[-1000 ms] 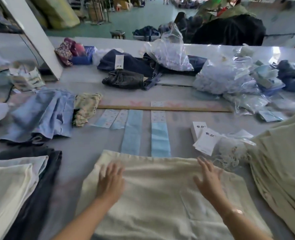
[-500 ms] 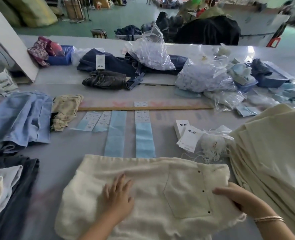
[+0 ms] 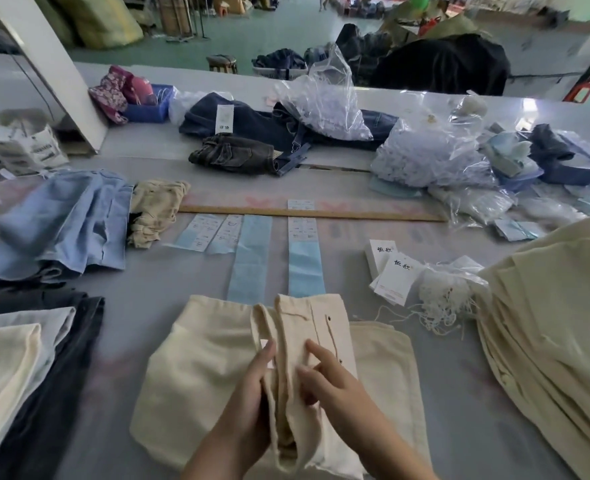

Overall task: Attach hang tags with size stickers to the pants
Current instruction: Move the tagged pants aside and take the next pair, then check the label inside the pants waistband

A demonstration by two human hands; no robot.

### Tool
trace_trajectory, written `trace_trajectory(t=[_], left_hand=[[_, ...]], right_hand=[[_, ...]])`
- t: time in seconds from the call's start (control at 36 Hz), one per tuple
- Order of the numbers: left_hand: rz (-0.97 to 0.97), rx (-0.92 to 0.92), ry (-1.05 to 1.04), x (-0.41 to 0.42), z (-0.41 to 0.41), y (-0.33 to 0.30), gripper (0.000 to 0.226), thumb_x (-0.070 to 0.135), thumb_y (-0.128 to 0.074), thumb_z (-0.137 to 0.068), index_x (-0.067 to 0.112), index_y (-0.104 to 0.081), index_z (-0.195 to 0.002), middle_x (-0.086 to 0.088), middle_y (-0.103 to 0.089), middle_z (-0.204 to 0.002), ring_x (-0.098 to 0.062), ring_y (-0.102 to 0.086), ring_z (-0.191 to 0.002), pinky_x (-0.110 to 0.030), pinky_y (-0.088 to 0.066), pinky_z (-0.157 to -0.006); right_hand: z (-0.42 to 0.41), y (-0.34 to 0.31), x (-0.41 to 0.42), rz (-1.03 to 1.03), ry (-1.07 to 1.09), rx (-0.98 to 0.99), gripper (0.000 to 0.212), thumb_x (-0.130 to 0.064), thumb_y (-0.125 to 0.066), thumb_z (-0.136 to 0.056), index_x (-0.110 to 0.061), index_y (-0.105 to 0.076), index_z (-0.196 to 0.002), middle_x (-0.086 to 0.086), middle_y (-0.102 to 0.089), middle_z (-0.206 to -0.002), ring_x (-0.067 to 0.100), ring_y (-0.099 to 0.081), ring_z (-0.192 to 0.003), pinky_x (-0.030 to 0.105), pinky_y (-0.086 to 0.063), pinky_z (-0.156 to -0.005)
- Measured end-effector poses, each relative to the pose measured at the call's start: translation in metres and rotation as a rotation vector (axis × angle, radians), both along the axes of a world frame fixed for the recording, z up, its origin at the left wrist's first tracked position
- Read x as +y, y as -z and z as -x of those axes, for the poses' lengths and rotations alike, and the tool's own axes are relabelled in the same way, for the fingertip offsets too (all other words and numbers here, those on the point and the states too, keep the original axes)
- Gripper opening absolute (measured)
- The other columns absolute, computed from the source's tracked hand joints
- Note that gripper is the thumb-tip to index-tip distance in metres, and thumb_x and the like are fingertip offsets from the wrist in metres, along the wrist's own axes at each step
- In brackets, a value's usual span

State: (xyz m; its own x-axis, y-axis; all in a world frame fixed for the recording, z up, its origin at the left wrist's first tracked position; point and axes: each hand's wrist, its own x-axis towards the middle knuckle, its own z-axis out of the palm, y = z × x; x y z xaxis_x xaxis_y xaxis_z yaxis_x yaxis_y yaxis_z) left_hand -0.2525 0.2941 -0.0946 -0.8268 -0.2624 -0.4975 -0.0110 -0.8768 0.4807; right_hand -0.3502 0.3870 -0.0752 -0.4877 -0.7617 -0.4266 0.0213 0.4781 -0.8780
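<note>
Cream pants point(image 3: 203, 368) lie folded on the grey table in front of me, with a raised fold standing up along their middle. My left hand point(image 3: 252, 393) grips that fold from the left. My right hand point(image 3: 328, 379) pinches it from the right, near a row of small dark rivets. White hang tags point(image 3: 395, 275) with dark printed characters lie to the right beyond the pants, next to a tangle of white strings point(image 3: 442, 303). Blue backing strips with white size stickers point(image 3: 302, 230) lie just beyond the pants.
A tall stack of cream pants point(image 3: 556, 323) fills the right side. Folded cream, grey and dark garments point(image 3: 19, 368) lie at the left, blue ones point(image 3: 61, 223) behind them. A wooden ruler point(image 3: 314, 213) crosses the middle. Plastic bags point(image 3: 425, 157) and jeans point(image 3: 245, 154) sit farther back.
The pants lay flat under both open hands before. The right hand then took the right edge and folded it over to the middle, where both hands now hold a raised fold.
</note>
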Motion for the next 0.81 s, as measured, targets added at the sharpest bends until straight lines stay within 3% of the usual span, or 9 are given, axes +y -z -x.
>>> trace_trajectory(t=[0.17, 0.28, 0.36, 0.42, 0.56, 0.61, 0.69, 0.75, 0.81], left_hand=[[-0.066, 0.045, 0.009, 0.008, 0.004, -0.005, 0.066, 0.05, -0.034, -0.094, 0.0, -0.053, -0.132, -0.028, -0.052, -0.134, -0.038, -0.048, -0.128, -0.049, -0.025, -0.116], [0.014, -0.008, 0.032, 0.008, 0.005, -0.007, 0.059, 0.047, -0.043, -0.089, 0.001, -0.066, -0.118, -0.025, -0.061, -0.124, -0.035, -0.06, -0.116, -0.043, -0.047, -0.1], [0.177, -0.118, 0.007, 0.006, 0.005, -0.008, 0.046, 0.041, -0.053, -0.08, 0.009, -0.074, -0.104, -0.018, -0.069, -0.112, -0.028, -0.067, -0.104, -0.037, -0.053, -0.087], [0.284, -0.153, 0.002, 0.004, 0.005, -0.012, 0.035, 0.033, -0.054, -0.085, 0.011, -0.076, -0.102, -0.017, -0.071, -0.108, -0.025, -0.07, -0.096, -0.03, -0.056, -0.073], [0.457, -0.208, 0.014, 0.004, 0.006, -0.026, 0.026, 0.018, -0.048, -0.096, 0.013, -0.074, -0.098, -0.018, -0.072, -0.095, -0.025, -0.07, -0.078, -0.029, -0.054, -0.06], [0.508, -0.226, 0.035, 0.002, 0.008, -0.028, 0.025, 0.019, -0.051, -0.095, 0.012, -0.075, -0.094, -0.018, -0.073, -0.091, -0.026, -0.07, -0.078, -0.03, -0.054, -0.06], [0.566, -0.269, 0.044, -0.001, 0.008, -0.028, 0.023, 0.018, -0.055, -0.094, 0.005, -0.074, -0.093, -0.019, -0.073, -0.09, -0.03, -0.071, -0.081, -0.031, -0.055, -0.062], [0.605, -0.289, 0.037, -0.003, 0.007, -0.028, 0.021, 0.018, -0.057, -0.093, 0.005, -0.074, -0.093, -0.017, -0.074, -0.088, -0.03, -0.072, -0.082, -0.032, -0.056, -0.065], [0.653, -0.298, 0.028, -0.005, 0.003, -0.029, 0.018, 0.016, -0.059, -0.092, 0.008, -0.076, -0.088, -0.014, -0.074, -0.085, -0.026, -0.072, -0.077, -0.03, -0.056, -0.062]], right_hand=[[0.001, 0.004, 0.003, 0.002, 0.098, 0.135, 0.064, -0.047, -0.061, -0.084, -0.03, -0.035, -0.14, -0.005, -0.058, -0.073, 0.004, -0.058, -0.07, 0.016, -0.045, -0.07], [0.001, 0.004, 0.006, -0.045, 0.092, 0.313, 0.07, -0.056, -0.062, -0.079, -0.032, -0.034, -0.138, -0.009, -0.056, -0.072, 0.001, -0.057, -0.07, 0.016, -0.044, -0.066], [0.001, 0.001, 0.008, -0.129, 0.049, 0.493, 0.074, -0.071, -0.049, -0.068, -0.039, -0.032, -0.133, -0.013, -0.063, -0.095, 0.01, -0.061, -0.092, 0.029, -0.049, -0.079], [0.005, 0.0, 0.01, -0.158, 0.027, 0.583, 0.064, -0.068, -0.044, -0.073, -0.041, -0.035, -0.129, -0.012, -0.064, -0.108, 0.013, -0.061, -0.098, 0.03, -0.047, -0.078], [0.016, -0.001, 0.015, -0.158, -0.055, 0.674, 0.031, -0.045, -0.042, -0.092, -0.039, -0.046, -0.123, -0.01, -0.066, -0.105, 0.014, -0.061, -0.092, 0.03, -0.047, -0.074], [0.018, -0.002, 0.015, -0.121, -0.06, 0.643, 0.024, -0.04, -0.043, -0.095, -0.035, -0.055, -0.115, -0.009, -0.068, -0.1, 0.013, -0.061, -0.089, 0.031, -0.047, -0.075], [0.023, -0.007, 0.016, -0.025, -0.021, 0.409, 0.021, -0.032, -0.046, -0.097, -0.021, -0.064, -0.097, 0.0, -0.069, -0.089, 0.018, -0.061, -0.083, 0.039, -0.047, -0.079], [0.029, -0.011, 0.019, 0.023, -0.012, 0.289, 0.024, -0.025, -0.048, -0.097, -0.009, -0.065, -0.096, 0.011, -0.068, -0.089, 0.026, -0.06, -0.082, 0.045, -0.047, -0.08], [0.037, -0.017, 0.023, 0.071, 0.018, 0.183, 0.024, -0.018, -0.048, -0.097, -0.001, -0.065, -0.096, 0.013, -0.066, -0.085, 0.024, -0.057, -0.077, 0.047, -0.047, -0.077]])
